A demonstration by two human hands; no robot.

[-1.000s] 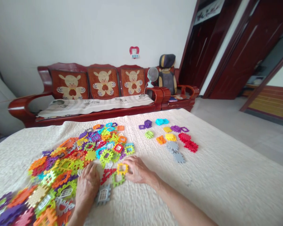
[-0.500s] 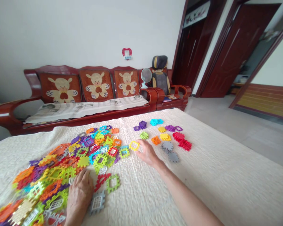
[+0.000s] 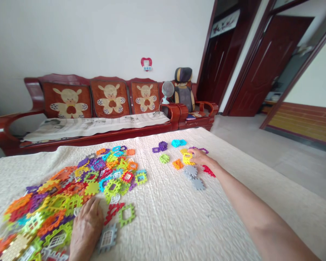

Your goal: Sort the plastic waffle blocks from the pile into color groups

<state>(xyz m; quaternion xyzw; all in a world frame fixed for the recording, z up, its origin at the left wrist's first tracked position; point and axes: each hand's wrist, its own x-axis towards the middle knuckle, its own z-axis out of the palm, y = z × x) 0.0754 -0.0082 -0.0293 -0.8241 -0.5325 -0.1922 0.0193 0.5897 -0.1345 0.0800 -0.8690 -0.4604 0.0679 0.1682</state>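
My right hand (image 3: 199, 156) reaches to the small piles at the right and pinches a yellow frame piece (image 3: 187, 158) over the yellow pile. Near it lie orange pieces (image 3: 178, 164), grey pieces (image 3: 198, 183), a green piece (image 3: 164, 158) and red pieces (image 3: 208, 171), partly covered by my forearm. My left hand (image 3: 88, 221) rests at the right edge of a large mixed heap of plastic pieces (image 3: 57, 201), its fingers bent and their tips hidden. A grey window piece (image 3: 108, 237) lies beside it.
Purple pieces (image 3: 163, 146) and cyan pieces (image 3: 178, 143) lie towards the far edge of the cloth-covered table (image 3: 163, 206). Behind it stand a wooden sofa (image 3: 152, 127) with bear cushions, a small fan (image 3: 167, 89) and a chair with a massage cushion (image 3: 184, 95).
My right hand has moved right with the yellow frame piece, from beside the mixed heap to the yellow pile. My left hand has stayed at the heap. The view has shifted slightly.
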